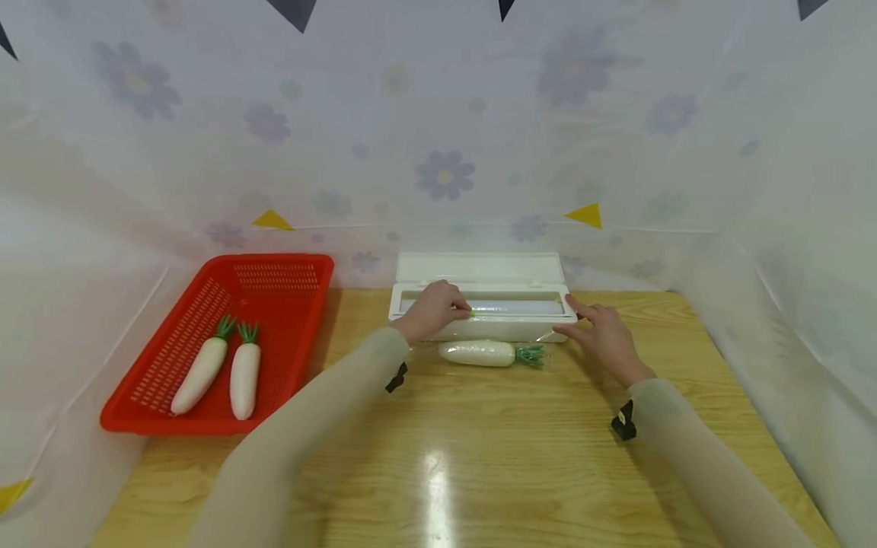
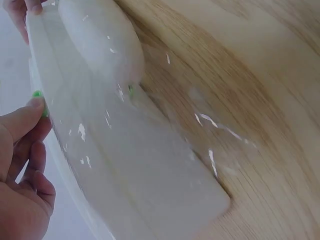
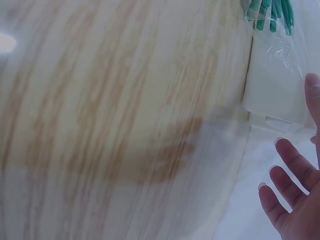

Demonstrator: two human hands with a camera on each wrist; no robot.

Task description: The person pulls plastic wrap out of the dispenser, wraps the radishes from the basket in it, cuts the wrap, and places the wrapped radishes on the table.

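A white cling film dispenser lies at the back of the table, lid raised, a film roll inside. My left hand pinches a small green slide cutter on the dispenser's front rim, left of its middle. My right hand holds the dispenser's right end, thumb against the front wall; its other fingers spread beyond the end. A white radish with green stalks lies in front, covered by clear film that stretches over the dispenser's front.
A red plastic basket stands at the left with two more white radishes, one radish beside another radish. Wooden tabletop extends in front. A flowered white curtain hangs behind and at both sides.
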